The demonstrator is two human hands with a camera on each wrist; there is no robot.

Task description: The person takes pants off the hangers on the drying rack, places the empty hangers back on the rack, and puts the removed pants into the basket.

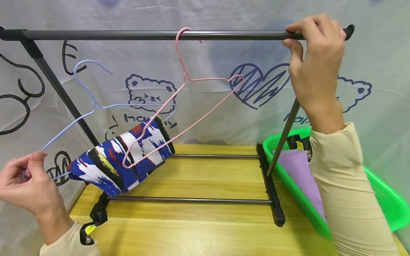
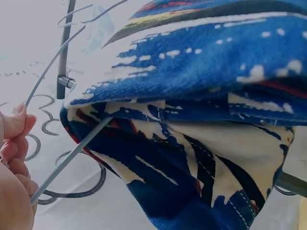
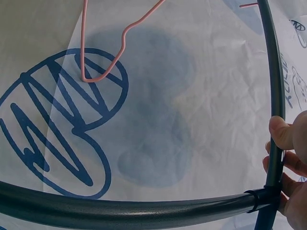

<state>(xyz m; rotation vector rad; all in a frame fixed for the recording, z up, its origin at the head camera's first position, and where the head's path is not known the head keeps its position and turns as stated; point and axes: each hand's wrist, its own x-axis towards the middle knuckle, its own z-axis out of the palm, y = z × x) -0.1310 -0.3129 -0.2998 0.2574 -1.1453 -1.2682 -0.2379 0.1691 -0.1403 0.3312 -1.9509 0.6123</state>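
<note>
In the head view, my left hand (image 1: pixel 36 185) holds the left end of a light blue wire hanger (image 1: pixel 94 103), thumb and fingers pinching the wire. A blue, white and red patterned cloth (image 1: pixel 115 160) with stitched seams lies folded over the hanger's lower bar; its full shape is hidden. The blue hanger's hook is free, below the rail. My right hand (image 1: pixel 320 64) grips the right end of the dark top rail (image 1: pixel 128 35), fingers over it and thumb beneath. A pink wire hanger (image 1: pixel 185 74) hangs tilted from the rail, partly in front of the cloth.
The dark metal rack stands on a yellow wooden table (image 1: pixel 205 227), two low crossbars (image 1: pixel 192 200) near its surface. At the right, a green plastic basket (image 1: pixel 296 199) holds a folded purple cloth (image 1: pixel 298 167). A pale sheet with drawings (image 1: pixel 211 117) hangs behind.
</note>
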